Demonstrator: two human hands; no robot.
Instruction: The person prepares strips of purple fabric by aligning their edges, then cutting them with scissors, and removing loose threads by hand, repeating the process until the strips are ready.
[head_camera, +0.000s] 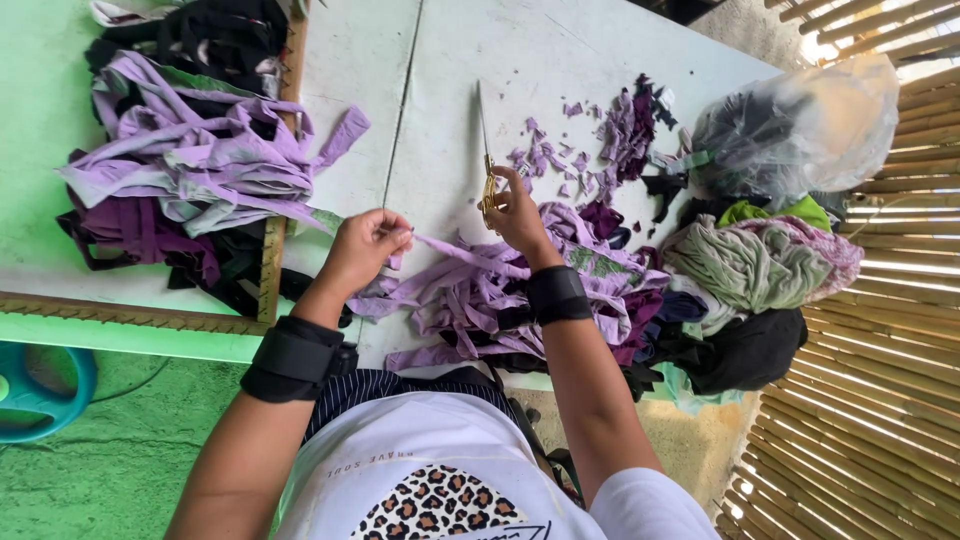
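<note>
The purple cloth strip (455, 250) lies stretched over the near desk (440, 90) edge, pinched by the left hand (365, 245) while the right hand (515, 205) grips the scissors (486, 165); a taut strip, I judge, cuts cleanest, fingers kept back.

Clear plastic bag (800, 125); teal ring (40, 390); bamboo fence (880, 400).

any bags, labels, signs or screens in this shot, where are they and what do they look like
Clear plastic bag: far right of the white table, bulging, see-through, stuffed with dark cloth scraps.
Printed shirt front: bottom centre, on the person; white with a leopard-patterned patch and small dark lettering.
No signs or screens in view.
</note>
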